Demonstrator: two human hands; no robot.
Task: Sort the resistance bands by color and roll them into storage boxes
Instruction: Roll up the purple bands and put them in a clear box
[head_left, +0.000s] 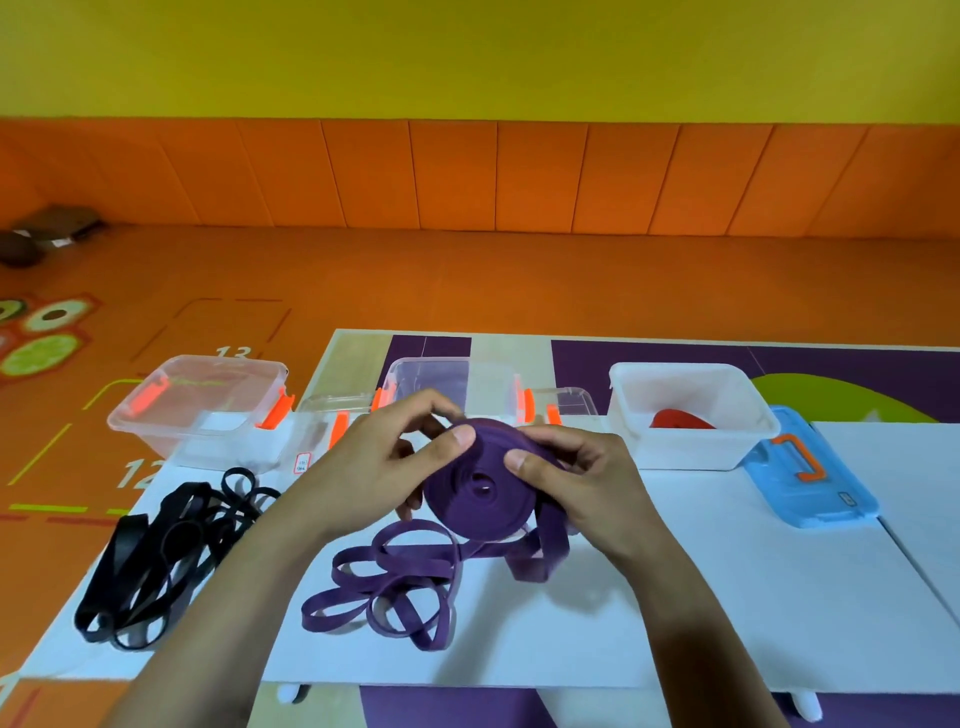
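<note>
Above the middle of the white table (727, 597) I hold a flat coil of purple resistance band (480, 486). My left hand (384, 467) grips its left side, thumb on top. My right hand (576, 478) pinches its right edge. Loose purple band (395, 587) trails from the coil in loops onto the table. A tangle of black bands (156, 551) lies at the left end. A red band (680, 420) sits inside the white box (691, 447) at the right.
Two clear storage boxes with orange latches, one at the left (200, 410) and one behind my hands (447, 379), stand along the table's far edge. A blue lid (808, 475) with an orange handle lies right of the white box. Orange floor mats surround the table.
</note>
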